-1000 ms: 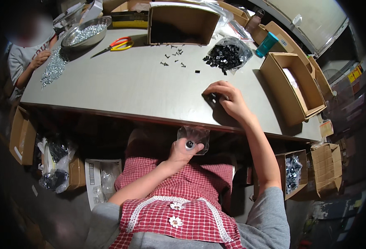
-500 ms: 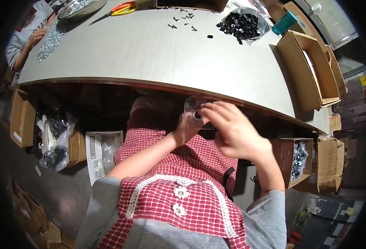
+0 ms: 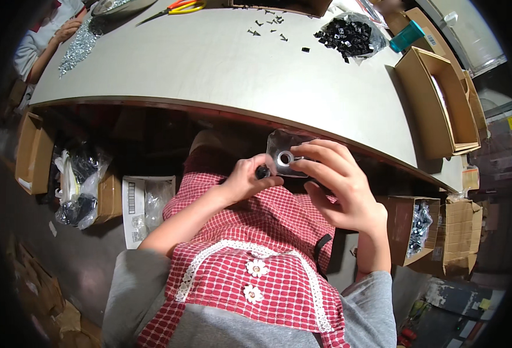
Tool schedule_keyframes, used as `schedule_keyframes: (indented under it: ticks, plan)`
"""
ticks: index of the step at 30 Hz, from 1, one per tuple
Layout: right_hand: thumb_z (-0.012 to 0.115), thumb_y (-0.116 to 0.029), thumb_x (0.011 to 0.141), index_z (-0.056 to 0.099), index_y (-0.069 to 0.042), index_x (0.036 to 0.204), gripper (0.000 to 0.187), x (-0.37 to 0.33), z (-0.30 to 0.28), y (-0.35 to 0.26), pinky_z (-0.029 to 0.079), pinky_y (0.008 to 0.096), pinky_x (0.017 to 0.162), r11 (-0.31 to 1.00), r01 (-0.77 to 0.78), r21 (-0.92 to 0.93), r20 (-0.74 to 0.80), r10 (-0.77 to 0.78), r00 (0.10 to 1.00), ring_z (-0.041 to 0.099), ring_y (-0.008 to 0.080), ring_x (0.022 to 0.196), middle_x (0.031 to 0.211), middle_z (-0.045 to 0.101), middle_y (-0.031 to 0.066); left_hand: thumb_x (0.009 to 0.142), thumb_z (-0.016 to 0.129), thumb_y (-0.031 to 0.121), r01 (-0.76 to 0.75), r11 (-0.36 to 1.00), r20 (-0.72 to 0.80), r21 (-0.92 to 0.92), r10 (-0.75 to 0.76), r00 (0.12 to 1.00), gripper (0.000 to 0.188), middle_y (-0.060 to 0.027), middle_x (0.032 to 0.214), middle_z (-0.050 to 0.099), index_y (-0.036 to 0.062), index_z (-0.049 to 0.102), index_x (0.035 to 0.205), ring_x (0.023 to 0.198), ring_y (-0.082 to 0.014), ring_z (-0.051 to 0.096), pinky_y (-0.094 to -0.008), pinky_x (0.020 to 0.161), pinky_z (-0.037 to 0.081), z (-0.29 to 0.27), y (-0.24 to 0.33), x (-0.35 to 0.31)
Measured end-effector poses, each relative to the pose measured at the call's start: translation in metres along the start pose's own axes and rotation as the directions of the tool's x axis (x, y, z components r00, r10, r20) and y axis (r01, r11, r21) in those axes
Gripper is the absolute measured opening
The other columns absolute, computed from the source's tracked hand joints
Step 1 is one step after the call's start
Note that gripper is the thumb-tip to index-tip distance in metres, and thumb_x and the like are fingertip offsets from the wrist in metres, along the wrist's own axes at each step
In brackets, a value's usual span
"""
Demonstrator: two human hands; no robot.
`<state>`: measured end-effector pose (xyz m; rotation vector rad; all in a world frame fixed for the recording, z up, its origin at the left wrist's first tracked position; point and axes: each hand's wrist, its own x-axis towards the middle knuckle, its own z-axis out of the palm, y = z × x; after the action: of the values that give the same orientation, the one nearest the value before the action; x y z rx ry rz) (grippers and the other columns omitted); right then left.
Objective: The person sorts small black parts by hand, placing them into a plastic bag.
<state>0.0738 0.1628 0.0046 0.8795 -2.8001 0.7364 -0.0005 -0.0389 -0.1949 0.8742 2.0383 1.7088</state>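
Note:
Just below the table's front edge, my right hand (image 3: 342,188) grips a clear square plastic piece (image 3: 278,141) with a ringed round hole in its middle. The fingertips lie over the piece's right side, close to the hole. To its left, my left hand (image 3: 249,180) is closed around a small black rounded part (image 3: 262,171), with one end showing between thumb and fingers. The left fingers come right up to the clear piece's edge; whether they touch it I cannot tell. Both hands are above my red checked apron (image 3: 232,217).
On the white table (image 3: 221,75) lie several screws (image 3: 254,32), a bag of black clips (image 3: 351,37), red-and-yellow pliers (image 3: 180,7) and a silvery heap of small parts (image 3: 80,51). A cardboard box (image 3: 435,98) stands right. A co-worker's hand (image 3: 67,30) rests far left.
My left hand has moved left, off the clear piece's middle, and the black part now shows in it. My right fingers have shifted from over the hole to the piece's right side.

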Motion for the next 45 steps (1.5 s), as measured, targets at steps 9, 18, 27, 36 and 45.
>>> schedule_keyframes:
  ticks: [9, 18, 27, 36, 45]
  plan:
    - [0.075, -0.014, 0.084, 0.073, -0.002, 0.108, 0.027, 0.036, 0.034, -0.018, 0.037, 0.0597, 0.118, 0.935, 0.197, 0.295, 0.064, -0.225, 0.972, 0.036, 0.0485, 0.149, 0.151, 0.047, 0.0265, 0.077, 0.097, 0.03, 0.022, 0.822, 0.16, -0.569, 0.085, 0.983, 0.062, -0.0062, 0.106, 0.07, -0.0025, 0.064, 0.118, 0.094, -0.0102, 0.066, -0.026, 0.079, 0.054, -0.054, 0.091, -0.039]
    - [0.078, -0.018, 0.075, 0.073, -0.003, 0.101, 0.03, 0.042, 0.002, -0.027, 0.033, 0.0634, 0.12, 0.959, 0.231, 0.166, 0.024, -0.238, 0.971, 0.027, 0.0506, 0.154, 0.154, 0.047, 0.0252, 0.071, 0.099, 0.039, -0.123, 0.869, 0.122, -0.48, 0.205, 0.971, 0.077, -0.0094, 0.112, 0.071, -0.0051, 0.064, 0.123, 0.105, -0.0152, 0.067, -0.0306, 0.09, 0.054, -0.058, 0.123, -0.015]
    - [0.077, -0.002, 0.074, 0.065, -0.005, 0.098, 0.027, 0.04, -0.029, -0.021, 0.043, 0.055, 0.115, 0.965, 0.221, 0.141, -0.142, -0.201, 0.969, 0.043, 0.0443, 0.147, 0.144, 0.059, 0.0195, 0.075, 0.097, 0.032, -0.237, 0.917, 0.134, -0.321, 0.291, 0.947, 0.07, -0.012, 0.114, 0.073, -0.0017, 0.065, 0.126, 0.105, -0.0189, 0.07, -0.0342, 0.095, 0.055, -0.063, 0.143, 0.008]
    - [0.077, 0.007, 0.083, 0.058, -0.001, 0.101, 0.028, 0.044, -0.017, -0.005, 0.057, 0.0356, 0.068, 0.991, 0.036, 0.13, -0.339, 0.011, 0.941, 0.069, 0.027, 0.08, 0.099, 0.064, 0.0124, 0.096, 0.073, 0.001, -0.308, 0.95, -0.219, 0.058, 0.313, 0.924, 0.015, -0.0103, 0.106, 0.076, -0.0032, 0.073, 0.11, 0.096, -0.0151, 0.073, -0.0275, 0.087, 0.057, -0.065, 0.168, 0.021]
    - [0.074, 0.006, 0.088, 0.059, -0.001, 0.119, 0.034, 0.039, -0.009, 0.002, 0.059, 0.0356, 0.074, 0.949, -0.033, 0.314, -0.333, 0.143, 0.932, 0.073, 0.0278, 0.089, 0.105, 0.068, 0.015, 0.093, 0.071, 0.001, -0.231, 0.971, -0.213, 0.069, 0.24, 0.947, 0.005, -0.0051, 0.089, 0.073, -0.0022, 0.07, 0.097, 0.081, -0.0095, 0.07, -0.0242, 0.074, 0.056, -0.065, 0.175, 0.034]
